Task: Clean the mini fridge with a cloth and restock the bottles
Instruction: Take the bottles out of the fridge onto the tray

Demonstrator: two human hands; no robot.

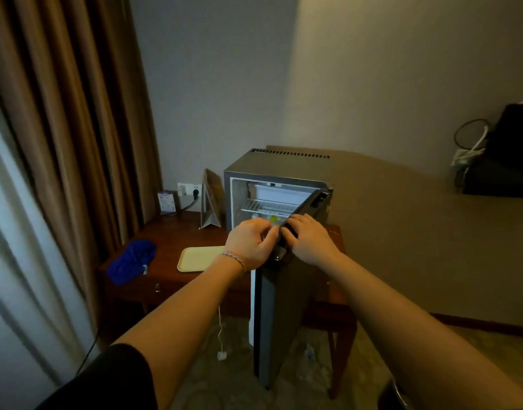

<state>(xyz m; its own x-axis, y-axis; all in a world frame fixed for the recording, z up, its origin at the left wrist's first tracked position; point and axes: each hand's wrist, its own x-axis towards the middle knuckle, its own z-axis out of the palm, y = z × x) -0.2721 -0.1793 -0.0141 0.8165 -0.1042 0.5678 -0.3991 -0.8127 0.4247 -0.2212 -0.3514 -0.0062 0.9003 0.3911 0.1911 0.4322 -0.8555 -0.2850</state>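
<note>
A grey mini fridge (256, 164) stands on a dark wooden table (171, 232) in the corner. Its door (281, 309) is swung open toward me. My left hand (250, 244) grips the door's top edge, fingers curled over it. My right hand (309, 236) holds the same edge from the other side. Inside, a wire shelf (266, 207) shows, with bottle tops (272, 218) dimly visible below it. A blue cloth (131, 260) lies bunched at the table's left end.
A cream tray (195, 257) lies on the table left of the fridge. A folded card (210, 202), a small box (167, 202) and a wall socket (189, 190) sit behind. Brown curtains (77, 128) hang at left. A white cord (220, 335) dangles below the table.
</note>
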